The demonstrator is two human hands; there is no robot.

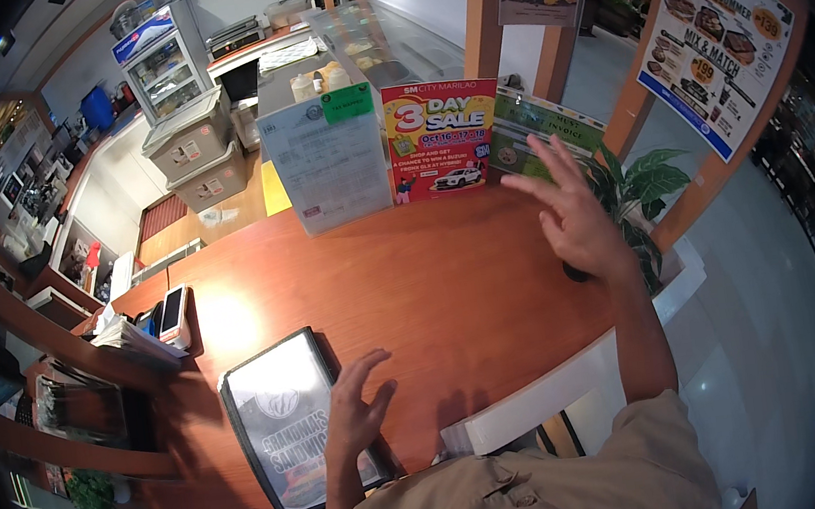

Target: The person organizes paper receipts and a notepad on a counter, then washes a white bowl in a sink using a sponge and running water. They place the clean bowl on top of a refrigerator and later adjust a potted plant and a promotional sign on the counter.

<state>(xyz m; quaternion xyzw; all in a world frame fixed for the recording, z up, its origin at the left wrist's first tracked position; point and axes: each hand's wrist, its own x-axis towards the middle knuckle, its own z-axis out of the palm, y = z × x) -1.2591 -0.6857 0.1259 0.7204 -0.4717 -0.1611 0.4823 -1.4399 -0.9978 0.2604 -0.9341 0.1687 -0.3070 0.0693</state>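
My left hand (357, 406) hovers beside a dark-edged menu folder (279, 410) that lies on the wooden counter (402, 295). Its fingers are apart with nothing in them; whether it touches the folder I cannot tell. Raised at the right, my right hand (568, 211) has its fingers spread and holds nothing. Just beyond it stand a green printed sign (538, 124) and a red sale poster (443, 140), with a clear-sleeved document (327, 163) to the poster's left. Leaves of a plant (655, 176) show behind my right wrist.
A payment terminal or phone (174, 311) and a stack of papers (130, 336) sit at the counter's left. Grey storage bins (188, 139) are stacked near a glass-door fridge (163, 66). An orange-brown post (482, 25) rises behind the signs; a white ledge (542, 380) borders the near right.
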